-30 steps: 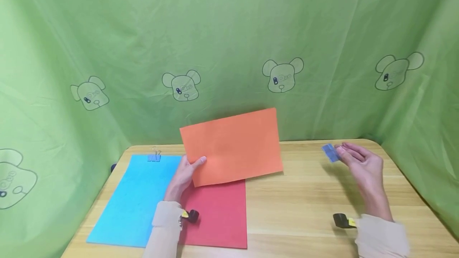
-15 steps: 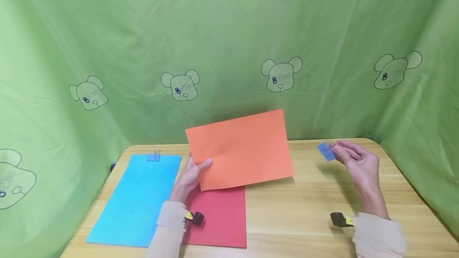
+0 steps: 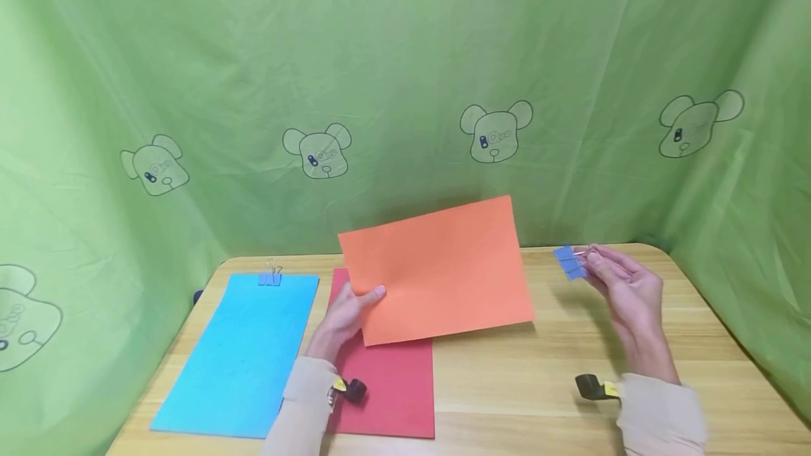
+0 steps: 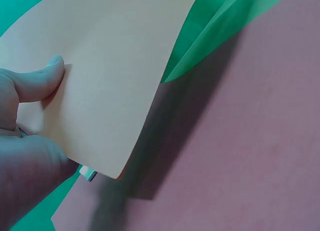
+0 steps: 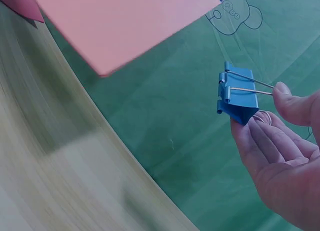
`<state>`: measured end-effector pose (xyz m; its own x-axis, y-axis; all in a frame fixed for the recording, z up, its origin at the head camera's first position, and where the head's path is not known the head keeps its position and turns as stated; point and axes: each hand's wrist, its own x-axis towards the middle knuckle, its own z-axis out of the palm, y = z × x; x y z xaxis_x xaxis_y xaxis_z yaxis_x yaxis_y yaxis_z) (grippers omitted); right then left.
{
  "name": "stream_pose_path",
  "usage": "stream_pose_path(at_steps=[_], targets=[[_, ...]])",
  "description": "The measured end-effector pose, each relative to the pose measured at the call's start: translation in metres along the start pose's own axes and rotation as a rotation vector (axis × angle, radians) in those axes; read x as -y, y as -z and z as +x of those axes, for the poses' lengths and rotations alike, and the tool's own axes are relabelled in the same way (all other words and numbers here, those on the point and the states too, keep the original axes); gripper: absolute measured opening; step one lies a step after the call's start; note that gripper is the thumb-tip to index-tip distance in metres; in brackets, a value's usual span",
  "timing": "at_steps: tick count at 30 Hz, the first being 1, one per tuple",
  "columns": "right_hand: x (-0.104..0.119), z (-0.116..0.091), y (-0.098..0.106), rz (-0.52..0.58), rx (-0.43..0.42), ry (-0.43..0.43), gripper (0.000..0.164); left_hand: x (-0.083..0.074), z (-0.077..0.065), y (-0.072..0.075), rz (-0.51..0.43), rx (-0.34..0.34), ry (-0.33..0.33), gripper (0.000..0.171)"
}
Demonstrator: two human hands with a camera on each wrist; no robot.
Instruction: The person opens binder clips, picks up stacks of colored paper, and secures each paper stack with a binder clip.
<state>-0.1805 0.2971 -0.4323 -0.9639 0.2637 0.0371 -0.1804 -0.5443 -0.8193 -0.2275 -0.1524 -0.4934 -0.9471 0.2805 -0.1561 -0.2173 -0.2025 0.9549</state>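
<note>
My left hand (image 3: 345, 312) holds a stiff orange sheet (image 3: 443, 269) by its left edge, thumb on the face toward me and fingers hidden behind. The sheet is tilted up over the table and partly covers a red sheet (image 3: 395, 393). Its pale-looking face (image 4: 115, 61) and the thumb show in the left wrist view. At the right, above the table, my right hand (image 3: 633, 294) pinches a blue binder clip (image 5: 240, 93) by its wire handles, thumb on one and fingers under the other. The clip is apart from the orange sheet, its mouth pointing left.
A blue sheet (image 3: 243, 350) lies at the left of the wooden table (image 3: 526, 400), with another blue binder clip (image 3: 269, 279) at its top edge. A green curtain (image 3: 405, 55) with bear drawings stands behind the table and along both sides.
My left hand has moved the orange sheet right and slightly down, uncovering the red sheet's top left corner. My right hand has shifted a little left with the binder clip, which has turned slightly.
</note>
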Motion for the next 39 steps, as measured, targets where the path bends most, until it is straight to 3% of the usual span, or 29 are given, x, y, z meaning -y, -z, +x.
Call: stream_pose_path(at_steps=[17, 39], targets=[[-0.007, -0.003, -0.009, 0.245, 0.062, -0.062, 0.021, 0.006, 0.001, -0.010, -0.088, 0.092, 0.044, 0.036], [-0.015, -0.005, -0.024, 0.321, 0.086, -0.090, 0.021, 0.012, 0.003, -0.018, -0.130, 0.132, 0.034, 0.045]])
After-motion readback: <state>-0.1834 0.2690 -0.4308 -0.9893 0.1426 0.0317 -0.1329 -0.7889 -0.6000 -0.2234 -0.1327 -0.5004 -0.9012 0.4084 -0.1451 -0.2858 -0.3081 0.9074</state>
